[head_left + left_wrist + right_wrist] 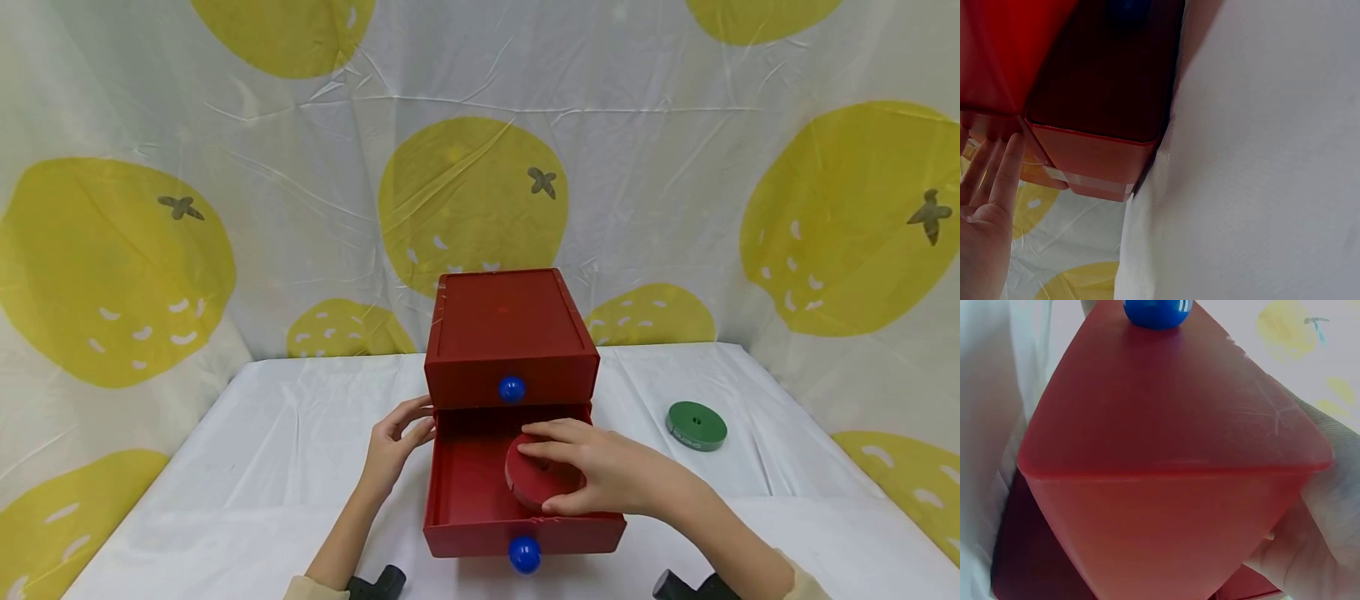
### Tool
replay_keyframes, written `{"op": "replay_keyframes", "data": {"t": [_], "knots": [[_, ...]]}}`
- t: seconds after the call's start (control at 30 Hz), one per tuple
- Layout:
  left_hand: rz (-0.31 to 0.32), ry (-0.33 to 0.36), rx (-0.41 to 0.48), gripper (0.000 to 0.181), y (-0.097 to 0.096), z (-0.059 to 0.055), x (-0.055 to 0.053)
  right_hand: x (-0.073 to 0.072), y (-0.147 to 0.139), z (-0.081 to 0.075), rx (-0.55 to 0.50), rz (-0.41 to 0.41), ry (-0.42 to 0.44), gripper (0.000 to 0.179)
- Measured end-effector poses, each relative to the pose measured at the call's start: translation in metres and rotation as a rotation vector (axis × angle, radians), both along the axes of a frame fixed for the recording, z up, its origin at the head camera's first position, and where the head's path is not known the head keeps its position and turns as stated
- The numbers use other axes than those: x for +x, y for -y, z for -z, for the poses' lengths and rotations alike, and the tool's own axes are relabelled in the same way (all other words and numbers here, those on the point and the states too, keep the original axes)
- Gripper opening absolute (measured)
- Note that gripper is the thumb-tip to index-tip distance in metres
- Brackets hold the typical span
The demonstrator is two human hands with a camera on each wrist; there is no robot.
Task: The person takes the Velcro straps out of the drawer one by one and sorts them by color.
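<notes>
A red two-tier drawer box [504,315] stands on the table, its lower drawer [467,483] pulled out toward me. Inside that drawer, at its right front, my right hand [611,467] grips a tilted red disc [534,475] between thumb and fingers. The right wrist view shows mostly the drawer front [1172,412], with part of the hand behind its edge; the disc is hidden there. On the left, my left hand [393,440] has its fingertips against the box's side. Its fingers are extended along the red wall in the left wrist view.
A green disc [696,425] with a small centre hole lies on the white-covered table [315,450], right of the box. Blue round knobs stick out from the upper drawer front [465,385] and the lower one. A lemon-print cloth [637,208] hangs behind and at both sides.
</notes>
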State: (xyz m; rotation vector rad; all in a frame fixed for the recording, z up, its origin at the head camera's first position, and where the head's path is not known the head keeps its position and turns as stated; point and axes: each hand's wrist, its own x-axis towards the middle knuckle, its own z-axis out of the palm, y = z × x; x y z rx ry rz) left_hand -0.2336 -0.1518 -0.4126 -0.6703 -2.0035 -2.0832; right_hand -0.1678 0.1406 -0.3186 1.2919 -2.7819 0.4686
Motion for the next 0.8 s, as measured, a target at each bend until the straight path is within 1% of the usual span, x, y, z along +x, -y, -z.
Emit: {"op": "replay_keyframes", "data": {"t": [0.13, 0.23, 0.33, 0.57, 0.8], "knots": [[-0.002, 0.001, -0.003, 0.036, 0.000, 0.000, 0.000, 0.002, -0.003, -0.001, -0.012, 0.021, 0.005, 0.054], [-0.003, 0.001, -0.002, 0.036, 0.000, 0.000, 0.000, 0.004, -0.006, -0.001, -0.024, 0.023, -0.029, 0.052], [-0.003, -0.001, 0.000, 0.036, 0.000, 0.000, 0.000, 0.005, -0.010, 0.001, -0.045, 0.009, -0.093, 0.051], [-0.001, 0.001, 0.007, 0.036, 0.000, 0.000, 0.000, 0.005, -0.018, 0.008, -0.122, -0.068, -0.306, 0.048], [0.007, -0.002, 0.002, 0.037, 0.000, 0.000, 0.000, 0.008, -0.025, 0.011, -0.210, -0.079, -0.396, 0.048]]}}
